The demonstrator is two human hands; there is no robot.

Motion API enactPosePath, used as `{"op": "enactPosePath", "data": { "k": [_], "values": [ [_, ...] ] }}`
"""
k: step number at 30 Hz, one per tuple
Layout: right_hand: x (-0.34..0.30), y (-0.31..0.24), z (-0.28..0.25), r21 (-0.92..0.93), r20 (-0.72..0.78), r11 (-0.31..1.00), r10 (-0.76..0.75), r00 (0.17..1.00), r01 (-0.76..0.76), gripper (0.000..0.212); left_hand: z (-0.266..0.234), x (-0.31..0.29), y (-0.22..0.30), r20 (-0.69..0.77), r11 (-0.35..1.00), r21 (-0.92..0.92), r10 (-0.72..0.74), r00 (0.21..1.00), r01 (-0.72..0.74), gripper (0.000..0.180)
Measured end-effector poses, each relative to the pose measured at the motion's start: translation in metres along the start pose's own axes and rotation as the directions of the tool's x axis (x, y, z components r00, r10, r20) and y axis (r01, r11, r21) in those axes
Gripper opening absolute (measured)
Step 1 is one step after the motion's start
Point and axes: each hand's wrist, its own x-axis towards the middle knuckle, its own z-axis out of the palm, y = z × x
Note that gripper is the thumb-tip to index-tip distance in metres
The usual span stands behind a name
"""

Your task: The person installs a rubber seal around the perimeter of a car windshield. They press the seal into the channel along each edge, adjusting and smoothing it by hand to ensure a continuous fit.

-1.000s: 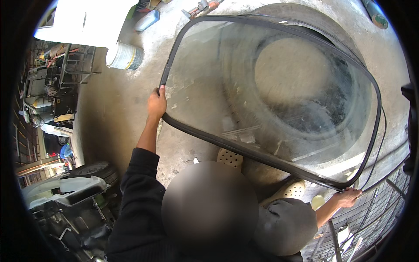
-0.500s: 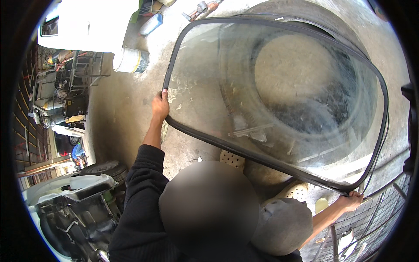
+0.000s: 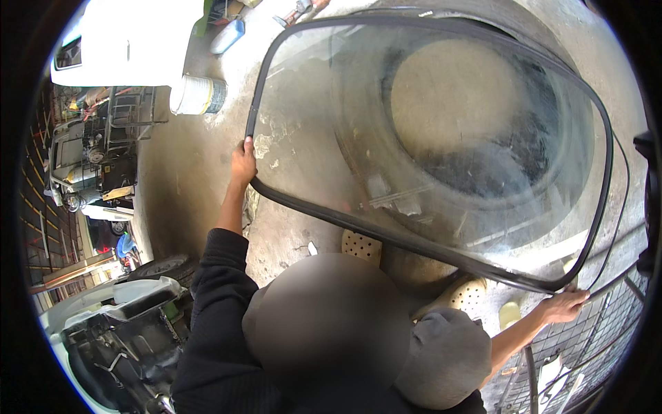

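Observation:
A large pane of windshield glass [image 3: 303, 103] with a black rubber seal [image 3: 386, 239] round its edge lies tilted over a big tyre [image 3: 531, 24]. Much of the tyre shows through the glass. My left hand [image 3: 243, 163] is closed on the seal at the left edge, thumb uppermost. By the lower right corner, my right hand [image 3: 564, 306] is closed on a thin black cord [image 3: 627, 183] that loops out from the right edge of the seal. Whether the right fingers also touch the seal is hard to make out.
A white paint bucket [image 3: 198, 95] lies on its side near a white vehicle panel [image 3: 131, 41]. A wire mesh rack [image 3: 586, 352] stands at the lower right. Car body parts [image 3: 117, 345] and a wheel [image 3: 162, 269] lie at left. Cream clogs [image 3: 361, 247] show below the glass.
My right hand has shifted slightly right and away from the seal's corner. The cord now bows farther out from the right edge. The glass appears slightly up and left, my left hand still on it.

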Motion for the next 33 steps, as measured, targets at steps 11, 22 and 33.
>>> {"op": "enactPosePath", "data": {
  "k": [11, 22, 33],
  "values": [
    [0.006, -0.004, 0.004, 0.636, 0.534, 0.346, 0.448, 0.717, -0.690, 0.033, 0.007, 0.032, -0.057, -0.073, 0.996, -0.079, 0.030, 0.997, -0.036, 0.055],
    [0.010, -0.031, 0.002, 0.635, 0.438, 0.607, 0.225, 0.870, -0.477, 0.035, 0.002, 0.043, -0.058, -0.006, 1.000, -0.014, 0.009, 1.000, -0.009, 0.060],
    [0.006, -0.042, 0.025, 0.462, 0.054, 0.836, 0.306, 0.951, -0.295, 0.036, 0.014, 0.025, -0.051, -0.186, 0.956, 0.197, -0.180, 0.966, 0.216, 0.093]
  ]
}}
